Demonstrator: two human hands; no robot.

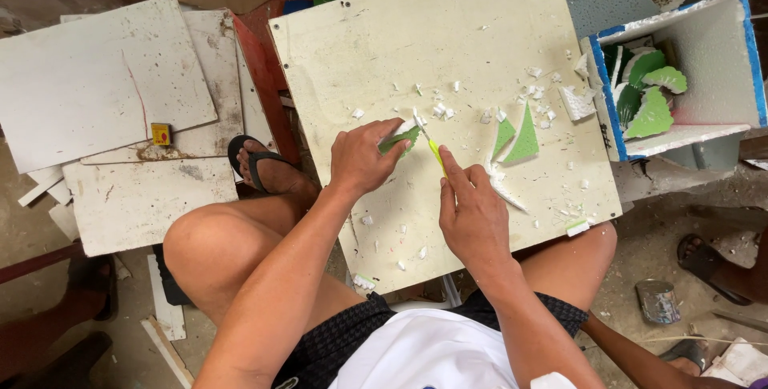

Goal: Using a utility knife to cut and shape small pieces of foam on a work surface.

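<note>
Surface: a large, cream-white square board [448, 61], scuffed and resting across the seated person's knees, lies under both hands.
Stacked boards: worn white flat panels [96, 77] lie on the floor well to the left of the left hand.
Foam box: a white foam box with blue edges [720, 53] stands on its side well to the right of the right hand, past the board's edge, its open side facing the camera.
Box contents: green-faced foam cut-outs with wavy edges [652, 97] are piled inside it.
Left hand: the left hand [364, 157] has its grip pressed down on a small green-topped foam piece [400, 141], fingers curled over it, pinning it to the board.
Right hand: the right hand [472, 213] is closed on a thin yellow-handled craft knife [434, 153], forefinger stretched along the handle; the tip meets the foam piece just beside the left fingers.
Cut triangles: two pointed green foam triangles [518, 139] lie on the board just right of the knife hand.
White sliver: a long, narrow white foam offcut [504, 189] lies beside the right hand's knuckles.
Scraps: small white foam crumbs [536, 89] are scattered beyond both hands, thickest toward the box.
Small yellow box: a little yellow and red box [162, 134] sits on the stacked panels, far left of the left hand.
</note>
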